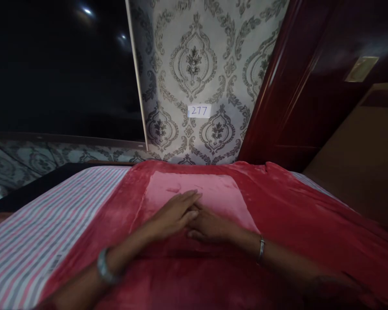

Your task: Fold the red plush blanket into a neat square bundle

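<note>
My left hand (pixel 173 215) and my right hand (pixel 211 224) meet in the middle of the view, left fingers lying across the right ones. Both sets of fingers are stretched out, though the left hand partly hides the right fingertips. Neither hand holds anything. Beneath and just beyond them lies a pink rectangular piece of cloth (pixel 220 187), mostly flat with small creases. It rests on a plush red blanket (pixel 297 228). Whether the pink piece is separate from the blanket, I cannot tell. A bracelet circles each wrist.
Striped bedding (pixel 51 215) shows at the left from under the blanket. Behind stand a patterned wall (pixel 194 137) with a paper label (pixel 199 110) reading 277, a large dark screen (pixel 58 73) at left, and dark red woodwork (pixel 287 99) with a brown cardboard-like panel (pixel 358 159) at right.
</note>
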{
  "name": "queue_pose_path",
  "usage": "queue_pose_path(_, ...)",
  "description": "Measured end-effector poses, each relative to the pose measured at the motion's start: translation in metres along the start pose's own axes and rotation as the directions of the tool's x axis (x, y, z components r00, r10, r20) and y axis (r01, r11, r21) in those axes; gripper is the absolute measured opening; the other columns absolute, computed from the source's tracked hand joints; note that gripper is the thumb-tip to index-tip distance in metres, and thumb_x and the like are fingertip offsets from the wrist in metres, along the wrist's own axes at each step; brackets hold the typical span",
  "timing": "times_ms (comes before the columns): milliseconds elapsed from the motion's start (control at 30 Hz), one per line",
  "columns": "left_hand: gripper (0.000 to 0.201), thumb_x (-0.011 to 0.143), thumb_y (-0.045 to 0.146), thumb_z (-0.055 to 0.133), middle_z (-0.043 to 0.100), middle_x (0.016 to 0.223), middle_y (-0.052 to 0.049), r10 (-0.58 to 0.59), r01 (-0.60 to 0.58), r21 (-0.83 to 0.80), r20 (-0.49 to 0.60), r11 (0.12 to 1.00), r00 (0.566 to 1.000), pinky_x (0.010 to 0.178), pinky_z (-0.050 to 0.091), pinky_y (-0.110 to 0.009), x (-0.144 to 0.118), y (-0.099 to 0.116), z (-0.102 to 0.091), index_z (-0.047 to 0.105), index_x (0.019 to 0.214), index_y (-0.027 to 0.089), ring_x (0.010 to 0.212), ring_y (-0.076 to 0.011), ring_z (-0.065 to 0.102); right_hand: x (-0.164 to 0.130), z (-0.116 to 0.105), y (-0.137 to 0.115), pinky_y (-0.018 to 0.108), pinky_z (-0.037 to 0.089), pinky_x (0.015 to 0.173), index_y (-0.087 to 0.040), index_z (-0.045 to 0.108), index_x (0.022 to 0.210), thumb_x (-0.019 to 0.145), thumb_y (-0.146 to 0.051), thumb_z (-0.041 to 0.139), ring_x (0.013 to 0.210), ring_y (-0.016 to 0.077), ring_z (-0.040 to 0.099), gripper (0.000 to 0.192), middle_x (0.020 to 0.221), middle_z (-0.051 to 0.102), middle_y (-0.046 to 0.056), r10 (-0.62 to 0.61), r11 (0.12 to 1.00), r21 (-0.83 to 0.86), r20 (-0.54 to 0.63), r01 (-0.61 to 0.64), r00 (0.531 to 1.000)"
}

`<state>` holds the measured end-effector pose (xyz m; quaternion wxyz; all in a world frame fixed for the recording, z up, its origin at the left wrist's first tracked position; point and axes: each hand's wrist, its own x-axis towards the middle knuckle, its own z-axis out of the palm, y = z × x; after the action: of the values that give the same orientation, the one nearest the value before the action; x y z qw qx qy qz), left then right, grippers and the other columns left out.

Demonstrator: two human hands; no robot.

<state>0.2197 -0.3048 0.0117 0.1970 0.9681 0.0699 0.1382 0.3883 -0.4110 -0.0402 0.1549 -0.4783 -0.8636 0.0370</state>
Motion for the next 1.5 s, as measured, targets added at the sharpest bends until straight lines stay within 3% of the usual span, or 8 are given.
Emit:
queue_pose_path(67,0.060,0.102,0.046,0.039,0.031,0.165,-0.010,-0.052,0.039,0.064,0.222,0.997,0.974,0.124,0.016,-0.059,0.032,-0.023,-0.008,0.033,0.158,0.025,0.154,-0.0275,0.025,0.002,0.002,0.000,0.053,0.009,0.125,-0.025,0.042,0.155,0.104,-0.040,0.048,0.152,0.0256,0.022,0.053,0.158,0.042,0.008,0.005,1.000,0.006,0.018,-0.005,1.000)
queue_pose_path(167,0.058,0.103,0.048,0.034,0.025,0.167,-0.008,-0.111,0.045,0.202,0.331,0.978,0.937,0.122,0.005,-0.064,0.062,-0.062,-0.002,0.033,0.157,0.027,0.156,-0.0288,0.014,0.002,0.002,0.000,0.055,0.002,0.125,-0.027,0.033,0.159,0.107,-0.046,0.040,0.155,0.0251,0.011,0.056,0.166,0.024,0.006,0.040,0.999,0.013,0.045,-0.040,0.998)
queue_pose_path(367,0.061,0.101,0.052,0.036,0.022,0.168,-0.007,-0.128,0.051,0.302,0.242,0.952,0.962,0.122,0.004,-0.064,0.079,-0.120,0.002,0.030,0.158,0.031,0.156,-0.0296,0.014,-0.001,-0.002,-0.003,0.055,0.002,0.125,-0.032,0.032,0.159,0.106,-0.048,0.040,0.156,0.0237,0.003,0.056,0.167,0.018,0.002,0.092,0.993,0.061,0.083,-0.098,0.992)
queue_pose_path(600,0.064,0.101,0.054,0.032,0.043,0.159,-0.011,-0.280,0.245,0.321,0.068,0.915,0.958,0.122,0.021,-0.053,0.086,-0.147,-0.001,0.041,0.154,0.021,0.147,-0.0295,0.038,-0.001,-0.002,0.000,0.055,0.001,0.125,-0.031,0.033,0.159,0.106,-0.050,0.039,0.156,0.0246,0.002,0.056,0.168,0.015,0.001,0.098,0.987,0.119,0.082,-0.107,0.992)
queue_pose_path(1067,0.067,0.099,0.058,0.032,0.045,0.157,-0.013,-0.288,0.250,0.315,0.079,0.915,0.954,0.124,0.020,-0.049,0.073,-0.123,-0.021,0.043,0.152,0.019,0.149,-0.0283,0.034,-0.002,0.004,0.003,0.052,0.003,0.125,-0.031,0.032,0.159,0.107,-0.051,0.036,0.156,0.0217,0.004,0.056,0.167,0.019,0.002,0.086,0.995,0.047,0.038,-0.088,0.996)
queue_pose_path(1333,0.068,0.097,0.050,0.044,0.037,0.161,-0.018,-0.230,0.201,0.479,0.002,0.854,0.973,0.121,0.026,-0.057,-0.017,-0.056,-0.006,0.035,0.157,0.018,0.151,-0.0316,0.030,-0.001,-0.017,0.002,0.047,0.012,0.125,-0.028,0.043,0.154,0.106,-0.050,0.041,0.153,0.0220,0.020,0.053,0.163,0.032,0.006,0.175,0.983,0.054,0.008,-0.175,0.985)
queue_pose_path(1400,0.069,0.097,0.053,0.044,0.034,0.162,-0.016,-0.214,0.191,0.493,-0.011,0.849,0.977,0.119,0.027,-0.060,-0.039,-0.051,0.001,0.033,0.158,0.023,0.151,-0.0337,0.030,-0.013,-0.028,0.005,0.049,0.012,0.125,-0.025,0.045,0.153,0.106,-0.051,0.039,0.152,0.0246,0.025,0.054,0.161,0.035,0.009,0.312,0.950,0.031,-0.069,-0.311,0.947)
queue_pose_path(1500,0.067,0.097,0.056,0.044,0.029,0.164,-0.015,-0.255,0.248,0.508,-0.057,0.825,0.965,0.117,0.026,-0.067,-0.058,-0.051,0.014,0.036,0.157,0.027,0.151,-0.0389,0.027,-0.044,-0.032,0.018,0.061,0.010,0.122,-0.026,0.037,0.158,0.105,-0.055,0.037,0.153,0.0333,0.019,0.061,0.164,0.027,0.010,0.556,0.821,-0.044,-0.170,-0.569,0.814)
